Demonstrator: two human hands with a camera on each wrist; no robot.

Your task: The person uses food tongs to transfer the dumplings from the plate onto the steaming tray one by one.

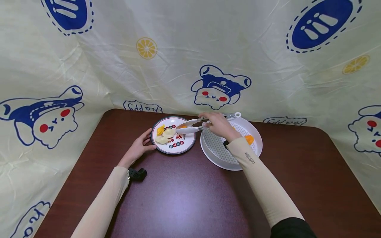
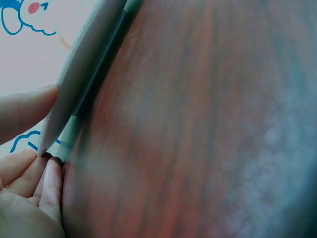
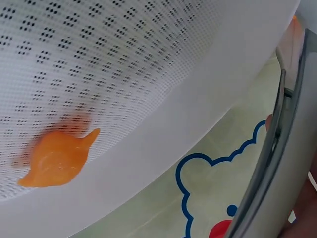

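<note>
My left hand (image 1: 138, 148) holds the left rim of a round white plate (image 1: 184, 145) with a dark edge and red print. In the left wrist view the plate's rim (image 2: 81, 64) lies between thumb and fingers. A yellow piece (image 1: 160, 130) and cream-coloured dumpling-like pieces (image 1: 169, 133) sit on the plate. My right hand (image 1: 218, 124) grips a pair of tongs (image 1: 193, 130), whose tips reach over the plate's right side. A bit of orange (image 1: 183, 126) shows between the tips. In the right wrist view, the tongs (image 3: 277, 168) run along the right edge.
Under my right forearm stands a round white basket (image 1: 208, 157) with a perforated bottom, right of the plate. A glossy orange piece (image 3: 59, 158) with pointed ends lies in it. The brown table (image 1: 178, 198) ends at a printed curtain (image 1: 172, 76) behind.
</note>
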